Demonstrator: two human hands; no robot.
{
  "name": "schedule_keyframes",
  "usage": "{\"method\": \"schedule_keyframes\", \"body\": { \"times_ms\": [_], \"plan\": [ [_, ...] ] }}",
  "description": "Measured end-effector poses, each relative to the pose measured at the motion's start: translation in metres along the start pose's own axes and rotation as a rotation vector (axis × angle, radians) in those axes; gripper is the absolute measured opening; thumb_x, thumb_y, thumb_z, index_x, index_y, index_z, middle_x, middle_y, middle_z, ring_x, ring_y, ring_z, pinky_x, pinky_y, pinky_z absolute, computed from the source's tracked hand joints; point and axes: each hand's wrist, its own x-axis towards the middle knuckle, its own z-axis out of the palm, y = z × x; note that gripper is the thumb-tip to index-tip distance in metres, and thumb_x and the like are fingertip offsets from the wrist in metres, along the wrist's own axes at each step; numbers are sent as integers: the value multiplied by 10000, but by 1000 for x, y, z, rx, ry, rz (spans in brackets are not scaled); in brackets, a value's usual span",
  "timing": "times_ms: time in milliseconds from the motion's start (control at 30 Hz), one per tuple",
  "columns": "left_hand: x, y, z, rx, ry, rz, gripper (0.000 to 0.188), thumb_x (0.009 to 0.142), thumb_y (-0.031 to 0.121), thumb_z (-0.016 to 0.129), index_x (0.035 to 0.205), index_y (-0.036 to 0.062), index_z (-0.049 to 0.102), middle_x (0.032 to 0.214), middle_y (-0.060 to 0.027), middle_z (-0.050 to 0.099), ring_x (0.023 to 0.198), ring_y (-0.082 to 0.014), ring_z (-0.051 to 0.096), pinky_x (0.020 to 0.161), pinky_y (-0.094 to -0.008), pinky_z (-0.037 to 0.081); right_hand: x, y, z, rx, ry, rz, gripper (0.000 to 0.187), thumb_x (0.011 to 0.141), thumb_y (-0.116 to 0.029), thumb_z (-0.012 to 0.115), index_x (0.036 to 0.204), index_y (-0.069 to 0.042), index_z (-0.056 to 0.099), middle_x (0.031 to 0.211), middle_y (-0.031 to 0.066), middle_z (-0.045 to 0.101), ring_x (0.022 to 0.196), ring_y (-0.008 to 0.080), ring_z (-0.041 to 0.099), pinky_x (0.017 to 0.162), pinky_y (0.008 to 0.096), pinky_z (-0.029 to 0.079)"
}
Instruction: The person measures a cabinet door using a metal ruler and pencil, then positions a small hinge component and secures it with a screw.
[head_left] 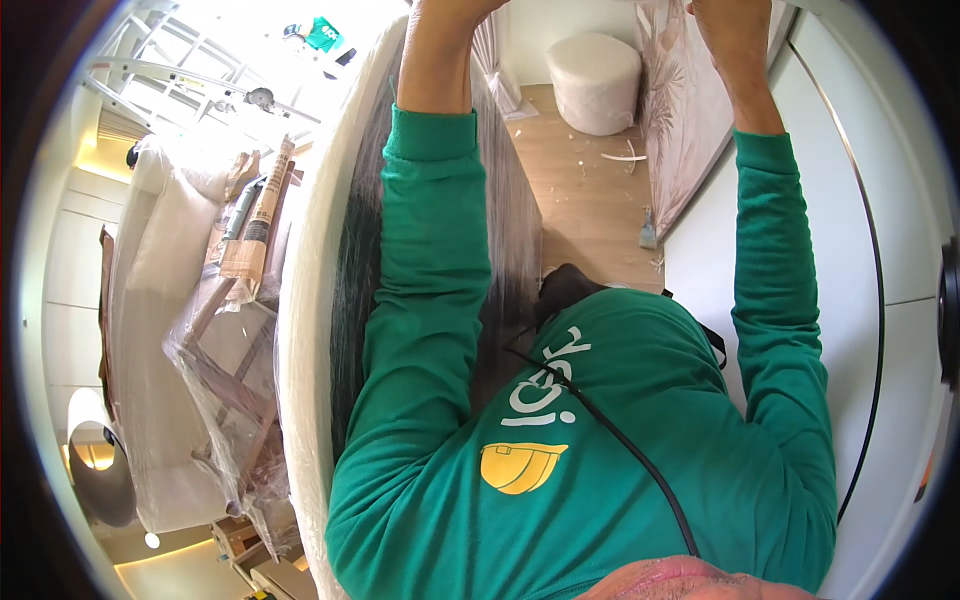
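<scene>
Both my arms, in green sleeves, reach up to the top edge of the view. My left hand (448, 12) is cut off there, so its fingers are out of sight. Likewise, only the back and wrist of my right hand (732, 22) show, close to a plastic-wrapped panel with a leaf pattern (680, 110). Whatever either hand holds lies beyond the picture. Beneath my left forearm stands a large padded piece (312, 300) wrapped in clear film. White cabinet panels (800, 250) rise beside my right arm.
A round wrapped pouf (595, 85) stands on the wooden floor (575, 190), among scattered scraps. A brush-like tool (648, 230) lies by the panel's foot. At left are a wrapped sofa (160, 330), a film-covered wooden frame (225, 350), cardboard tubes (268, 205) and a ladder (150, 65).
</scene>
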Motion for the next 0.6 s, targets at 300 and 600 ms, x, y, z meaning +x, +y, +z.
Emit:
{"method": "schedule_keyframes", "body": {
  "times_ms": [300,600],
  "plan": [
    [-3,11,3,59,8,-22,242,968,127,657,1134,-48,637,1001,-88,691,868,-140,633,775,-302,531,-1,1,-1,2,0,-46,217,972,-231,745,937,-22,700,803,19,679,713,90,573,657,236,453],
    [-6,15,4,106,19,-38,252,971,133,652,1132,-59,633,987,-101,689,861,-149,637,774,-311,538,-8,-8,-8,-64,16,33,247,974,-256,744,959,-14,696,840,30,691,723,98,581,671,243,461]
  ]
}}
